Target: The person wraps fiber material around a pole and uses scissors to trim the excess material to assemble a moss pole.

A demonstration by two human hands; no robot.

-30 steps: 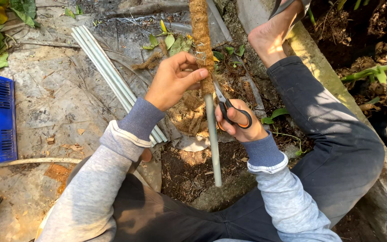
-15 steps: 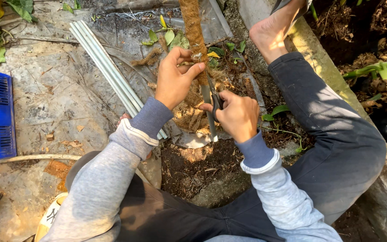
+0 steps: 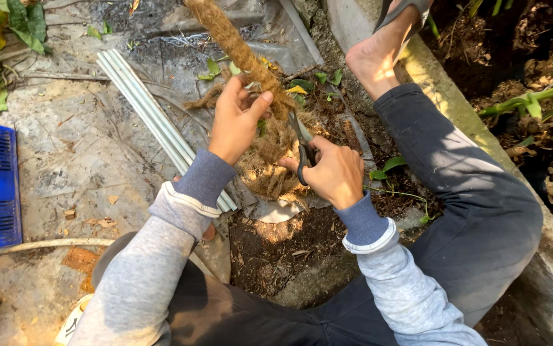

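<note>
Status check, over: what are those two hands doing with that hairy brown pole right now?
Left hand grips fibre pole. Right hand holds scissors at loose fibre. Nothing blocking; white pipes lie beside.

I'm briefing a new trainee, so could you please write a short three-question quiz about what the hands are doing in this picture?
1. True or false: the left hand grips the coir-wrapped pole.
2. What does the right hand hold? A. scissors B. trowel C. hose
3. Fill in: the bundle of pale pipes lies beside the person's ____ arm.

Key
1. True.
2. A: black-handled scissors, blades in the loose fibre.
3. Left.
</note>
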